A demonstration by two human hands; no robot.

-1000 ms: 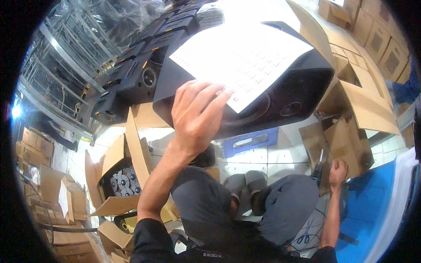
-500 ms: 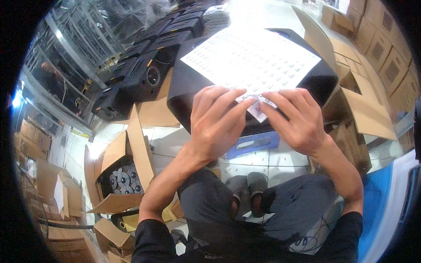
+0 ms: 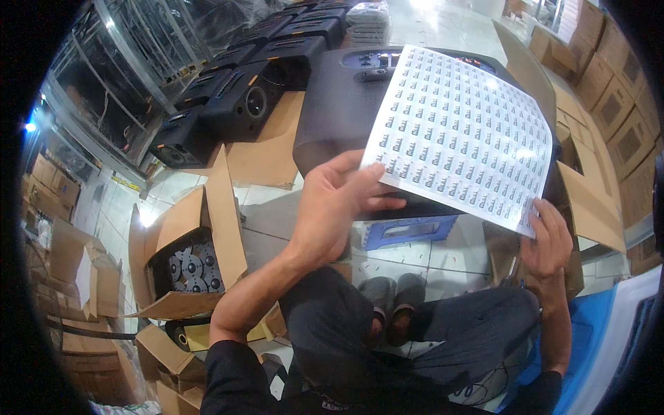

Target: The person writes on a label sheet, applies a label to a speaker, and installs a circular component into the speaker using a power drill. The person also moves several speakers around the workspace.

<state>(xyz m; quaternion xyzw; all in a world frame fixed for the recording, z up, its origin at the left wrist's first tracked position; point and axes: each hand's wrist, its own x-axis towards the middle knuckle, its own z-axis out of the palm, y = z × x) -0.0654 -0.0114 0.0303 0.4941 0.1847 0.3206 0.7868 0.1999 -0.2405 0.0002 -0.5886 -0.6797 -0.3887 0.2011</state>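
Note:
A white sheet of small printed stickers (image 3: 463, 131) is held up at a tilt between both hands. My left hand (image 3: 339, 197) pinches its near left corner, thumb on top. At its near right corner, my right hand (image 3: 548, 238) grips the edge with thumb and fingers. Behind and partly under the sheet stands a large black speaker cabinet (image 3: 332, 114); a recessed panel shows at its far top, and the sheet hides much of its right side.
A blue plastic stool (image 3: 408, 232) is below the cabinet. To the left, an open carton (image 3: 183, 242) holds several round grey parts (image 3: 197, 268). Black speakers (image 3: 238, 104) stand in rows at far left. Stacked cartons (image 3: 615, 104) line the right; an open carton (image 3: 588, 200) flanks the cabinet.
The sheet has turned and lifted off the cabinet's top. My hands, together at one corner before, are now apart, the right one moved right and nearer.

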